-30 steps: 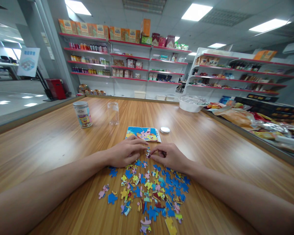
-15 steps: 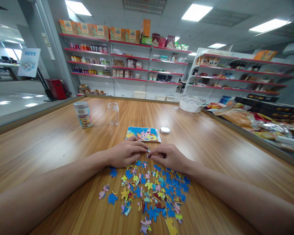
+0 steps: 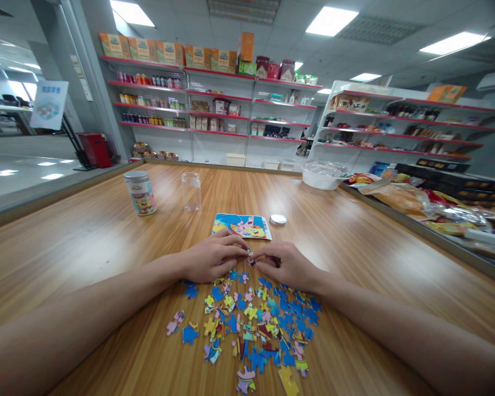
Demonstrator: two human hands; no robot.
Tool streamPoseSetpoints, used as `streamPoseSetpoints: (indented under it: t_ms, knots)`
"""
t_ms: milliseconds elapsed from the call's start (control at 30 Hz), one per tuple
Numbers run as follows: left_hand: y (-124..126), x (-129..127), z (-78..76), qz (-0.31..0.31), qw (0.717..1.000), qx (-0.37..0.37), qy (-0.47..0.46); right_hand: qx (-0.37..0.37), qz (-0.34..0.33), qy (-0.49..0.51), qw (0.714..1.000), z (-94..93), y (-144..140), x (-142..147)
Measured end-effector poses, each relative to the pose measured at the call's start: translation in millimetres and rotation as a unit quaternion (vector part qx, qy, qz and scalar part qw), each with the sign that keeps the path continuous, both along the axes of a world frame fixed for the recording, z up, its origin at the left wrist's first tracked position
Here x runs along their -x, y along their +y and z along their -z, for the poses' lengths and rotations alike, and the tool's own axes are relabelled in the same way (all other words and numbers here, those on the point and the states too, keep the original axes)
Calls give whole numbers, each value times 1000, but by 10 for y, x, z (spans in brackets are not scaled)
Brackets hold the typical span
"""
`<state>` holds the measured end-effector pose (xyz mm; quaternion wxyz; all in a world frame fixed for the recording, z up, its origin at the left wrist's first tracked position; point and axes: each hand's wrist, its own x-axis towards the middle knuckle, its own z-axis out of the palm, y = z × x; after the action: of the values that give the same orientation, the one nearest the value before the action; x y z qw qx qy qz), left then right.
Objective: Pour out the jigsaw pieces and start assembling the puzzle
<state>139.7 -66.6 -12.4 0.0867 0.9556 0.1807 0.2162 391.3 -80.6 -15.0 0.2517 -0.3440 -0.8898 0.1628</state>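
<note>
Both hands pinching small puzzle pieces together, centre of table.

Left hand [image 3: 212, 257] and right hand [image 3: 286, 265] meet fingertip to fingertip; fingers of each closed on the joined pieces [image 3: 249, 257], held just above the table [image 3: 86, 242]. Loose pieces [image 3: 251, 324] scattered at 6 o'clock of the hands. Picture card [image 3: 242, 225] just beyond at 12, white lid [image 3: 278, 219] at 1. Tin [image 3: 139, 192] and clear tube [image 3: 191, 191] at 11, well apart.
</note>
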Motion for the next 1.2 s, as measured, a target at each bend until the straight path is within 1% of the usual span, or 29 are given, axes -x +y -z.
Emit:
streamPoseSetpoints:
  t_ms: [200,333,600,767,1200]
  knots:
    - [3,1,7,2,1000,-5,1,50,15,-1,999,-29,-11,6]
    - [0,1,5,4,1000,-7,3,62,16,5,998,-22,-8,4]
    - [-1,-4,6,11,1000,-11,1,54,19,3,998,-21,-9,11]
    - [-1,0,8,11,1000,-5,-3,52,33,5,998,-10,-9,10]
    - [-12,-9,-10,13,1000,2,-1,58,31,1,998,-21,-14,9]
